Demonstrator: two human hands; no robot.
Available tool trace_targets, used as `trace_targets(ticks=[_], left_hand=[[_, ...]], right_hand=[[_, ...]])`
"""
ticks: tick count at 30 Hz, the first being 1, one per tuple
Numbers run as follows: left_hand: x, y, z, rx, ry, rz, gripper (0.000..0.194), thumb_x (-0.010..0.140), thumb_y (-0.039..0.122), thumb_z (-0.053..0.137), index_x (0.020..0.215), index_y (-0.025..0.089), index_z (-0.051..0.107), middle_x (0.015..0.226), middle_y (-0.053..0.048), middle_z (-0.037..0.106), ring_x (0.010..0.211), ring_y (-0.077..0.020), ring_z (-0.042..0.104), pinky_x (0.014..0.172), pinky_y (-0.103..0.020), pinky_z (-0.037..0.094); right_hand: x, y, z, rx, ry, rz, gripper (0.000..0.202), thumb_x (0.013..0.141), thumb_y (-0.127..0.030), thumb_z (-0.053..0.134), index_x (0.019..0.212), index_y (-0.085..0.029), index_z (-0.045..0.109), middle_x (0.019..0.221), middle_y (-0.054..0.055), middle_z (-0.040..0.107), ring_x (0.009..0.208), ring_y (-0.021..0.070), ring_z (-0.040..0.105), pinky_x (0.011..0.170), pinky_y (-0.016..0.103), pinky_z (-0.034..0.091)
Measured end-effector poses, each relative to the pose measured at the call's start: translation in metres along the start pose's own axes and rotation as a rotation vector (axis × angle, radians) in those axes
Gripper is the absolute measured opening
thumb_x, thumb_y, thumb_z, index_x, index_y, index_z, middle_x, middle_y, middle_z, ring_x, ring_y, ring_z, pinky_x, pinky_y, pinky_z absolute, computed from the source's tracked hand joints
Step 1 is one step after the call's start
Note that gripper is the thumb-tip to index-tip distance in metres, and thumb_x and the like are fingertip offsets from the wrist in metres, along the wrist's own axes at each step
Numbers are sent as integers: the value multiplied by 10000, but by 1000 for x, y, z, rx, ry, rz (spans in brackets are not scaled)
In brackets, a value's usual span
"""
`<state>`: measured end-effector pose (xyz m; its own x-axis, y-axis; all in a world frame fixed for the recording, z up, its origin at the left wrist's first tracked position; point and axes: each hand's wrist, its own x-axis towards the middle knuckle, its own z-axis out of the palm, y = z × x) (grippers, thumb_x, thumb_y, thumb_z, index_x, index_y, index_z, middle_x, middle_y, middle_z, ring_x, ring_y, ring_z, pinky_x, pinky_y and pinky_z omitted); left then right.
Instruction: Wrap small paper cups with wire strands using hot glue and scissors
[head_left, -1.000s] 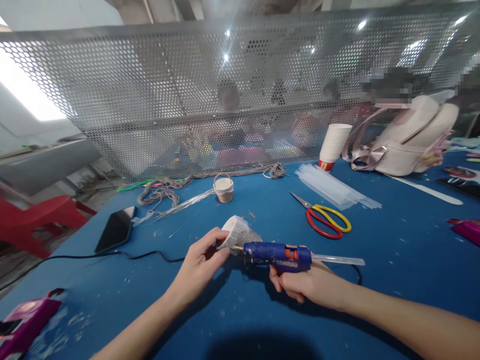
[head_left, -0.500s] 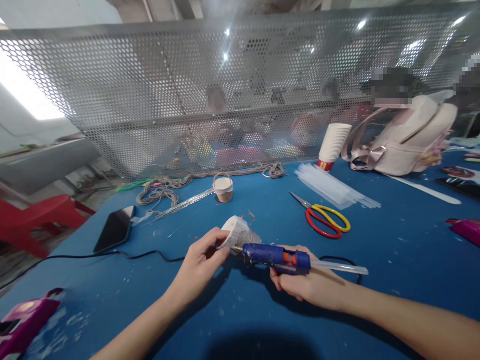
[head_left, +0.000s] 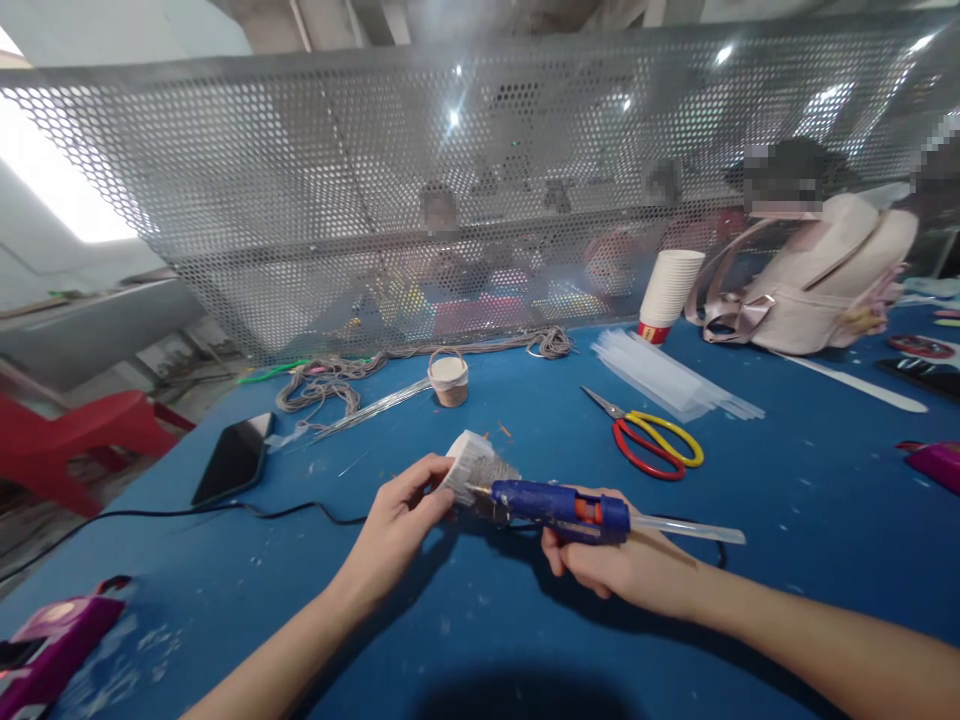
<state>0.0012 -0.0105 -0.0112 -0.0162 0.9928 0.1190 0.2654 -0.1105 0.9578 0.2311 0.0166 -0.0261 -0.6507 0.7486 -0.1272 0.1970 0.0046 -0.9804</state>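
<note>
White at its wide mouth and wound in grey cord toward its narrower end, a small tapered paper cup (head_left: 480,462) lies tilted on its side above the middle of the blue desk (head_left: 300,610), its opening turned to the upper left. Its pale wall looks slightly rumpled near the rim, while the cord forms a rough, darker band. Whether its underside touches the desk cannot be told.

The person's left hand (head_left: 401,510) has its grip pinched on the cup's rim, thumb outside and fingers over the edge. The right hand (head_left: 622,560) keeps its grip wrapped around the handle of a dark blue plastic glue gun (head_left: 559,508) with an orange inner part. From its back end sticks a translucent glue stick (head_left: 690,527). The metal nozzle (head_left: 480,489) points at the cup's side, at or just beside the wall; actual contact is too small to judge.

Beyond the cup stands a little white-and-brown bucket with a thin arched handle (head_left: 449,382); scissors with red and yellow handles (head_left: 645,440) lie to the right.
</note>
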Motion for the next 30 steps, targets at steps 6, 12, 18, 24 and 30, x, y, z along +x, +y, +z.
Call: trace_targets(ticks=[6, 12, 18, 24, 30], left_hand=[[1, -2, 1, -82, 43, -54, 206, 793, 365, 606, 791, 184, 704, 753, -38, 633, 689, -172, 533, 631, -269, 439], [2, 1, 3, -6, 94, -63, 248, 770, 413, 639, 739, 169, 666, 651, 5, 573, 610, -135, 470, 575, -247, 371], [4, -2, 2, 76, 69, -35, 190, 735, 354, 671, 730, 165, 665, 657, 18, 557, 595, -120, 446, 571, -237, 358], [8, -9, 4, 66, 22, -10, 175, 666, 312, 729, 721, 168, 646, 690, 14, 571, 668, -143, 492, 630, -241, 408], [5, -3, 2, 95, 15, -20, 188, 734, 371, 649, 708, 185, 642, 671, 16, 546, 638, -146, 487, 605, -251, 396]], right_hand=[[-3, -4, 1, 59, -16, 20, 136, 590, -179, 464, 684, -171, 561, 591, -47, 520, 405, 51, 394, 401, 172, 330], [-5, -5, 0, 75, -24, -5, 157, 591, -181, 460, 705, -169, 566, 616, -33, 543, 413, 53, 404, 412, 177, 334], [-5, -12, -2, 89, 12, -32, 140, 593, -211, 464, 691, -171, 556, 586, -40, 511, 409, 55, 387, 424, 191, 330], [-2, -9, -10, 143, 51, -106, 125, 649, -211, 485, 746, -168, 551, 744, -3, 589, 425, 43, 393, 447, 201, 345], [0, -7, -28, -115, 166, -193, 128, 738, -195, 468, 832, -183, 555, 756, 2, 592, 479, 79, 426, 482, 217, 364]])
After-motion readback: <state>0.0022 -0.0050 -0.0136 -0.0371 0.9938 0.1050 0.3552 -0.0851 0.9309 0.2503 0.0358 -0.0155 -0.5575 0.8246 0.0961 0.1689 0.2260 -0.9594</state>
